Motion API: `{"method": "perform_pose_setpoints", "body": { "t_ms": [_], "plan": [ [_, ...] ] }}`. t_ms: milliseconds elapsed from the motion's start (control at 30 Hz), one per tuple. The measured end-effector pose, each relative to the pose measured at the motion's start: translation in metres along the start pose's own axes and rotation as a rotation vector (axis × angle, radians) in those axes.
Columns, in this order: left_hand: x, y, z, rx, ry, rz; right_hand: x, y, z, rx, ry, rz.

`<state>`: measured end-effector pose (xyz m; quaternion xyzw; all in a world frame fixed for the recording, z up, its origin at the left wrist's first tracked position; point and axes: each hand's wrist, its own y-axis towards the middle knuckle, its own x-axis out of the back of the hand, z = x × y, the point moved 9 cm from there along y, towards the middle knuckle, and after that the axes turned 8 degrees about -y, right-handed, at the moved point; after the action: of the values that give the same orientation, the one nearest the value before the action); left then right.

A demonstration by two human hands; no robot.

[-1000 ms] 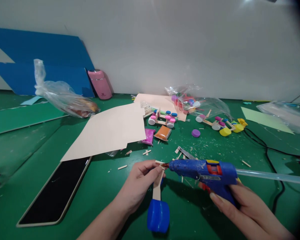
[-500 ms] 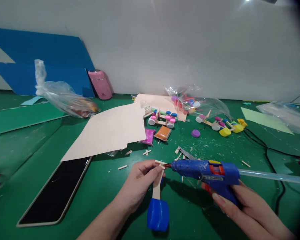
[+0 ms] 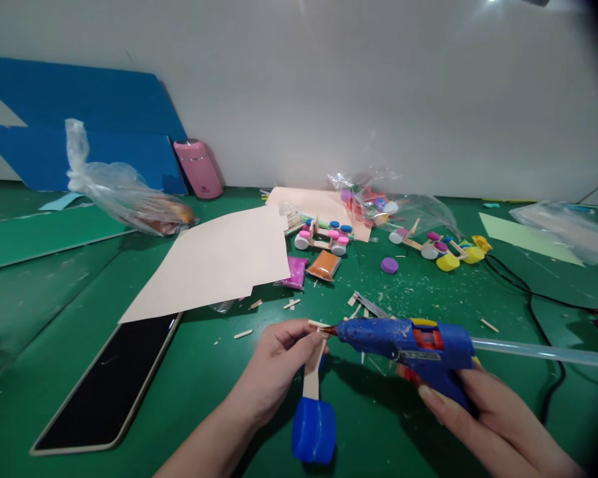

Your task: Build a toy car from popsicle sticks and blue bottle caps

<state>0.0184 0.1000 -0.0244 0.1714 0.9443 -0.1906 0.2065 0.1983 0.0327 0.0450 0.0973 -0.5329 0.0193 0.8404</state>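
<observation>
Between thumb and fingers, my left hand (image 3: 279,362) pinches the upper end of a wooden stick piece (image 3: 311,375). Blue bottle caps (image 3: 313,430) are attached at its lower end, and a short pale stick crosses its top. My right hand (image 3: 483,411) is wrapped round the handle of a blue glue gun (image 3: 403,338), fingers near its red trigger. The gun's nozzle meets the stick joint beside my left fingertips. A clear glue stick (image 3: 543,350) runs out of the gun's back. Part of another blue piece shows behind the stick.
A phone (image 3: 104,385) lies at the left, partly under white paper (image 3: 214,259). Cap-wheeled models (image 3: 322,239), clay packets (image 3: 323,265), a purple cap (image 3: 389,265) and a metal blade-like tool (image 3: 371,305) lie beyond my hands. A black cable (image 3: 531,312) runs at the right.
The glue gun and my right hand have shifted slightly left, with the nozzle closer in at the stick joint. My left hand keeps its hold.
</observation>
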Motion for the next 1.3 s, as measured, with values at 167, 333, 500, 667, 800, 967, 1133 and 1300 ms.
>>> {"method": "perform_pose_setpoints", "body": {
  "t_ms": [167,333,500,667,800,967,1133,1300],
  "plan": [
    [0.000,0.001,0.000,-0.027,0.009,0.012,-0.004,0.001,0.002,0.013,-0.009,0.019],
    [0.001,0.001,0.001,-0.007,0.000,-0.010,-0.002,-0.002,-0.005,0.011,0.005,0.018],
    [0.003,0.001,0.000,-0.004,-0.004,-0.034,-0.001,-0.005,-0.012,-0.052,0.062,-0.005],
    [0.002,0.002,-0.002,-0.013,-0.018,-0.030,-0.002,-0.006,-0.012,-0.124,0.139,-0.011],
    [0.002,0.002,-0.003,-0.006,-0.023,-0.044,-0.001,-0.010,-0.020,-0.197,0.181,-0.027],
    [0.002,0.000,-0.002,0.007,-0.033,-0.070,-0.006,-0.015,-0.034,-0.254,0.215,0.030],
    [0.003,0.000,-0.003,-0.007,-0.008,-0.071,0.004,-0.020,-0.039,-0.351,0.341,-0.122],
    [0.004,0.000,-0.005,-0.025,0.030,-0.068,0.003,-0.022,-0.040,-0.422,0.390,-0.153]
  ]
}}
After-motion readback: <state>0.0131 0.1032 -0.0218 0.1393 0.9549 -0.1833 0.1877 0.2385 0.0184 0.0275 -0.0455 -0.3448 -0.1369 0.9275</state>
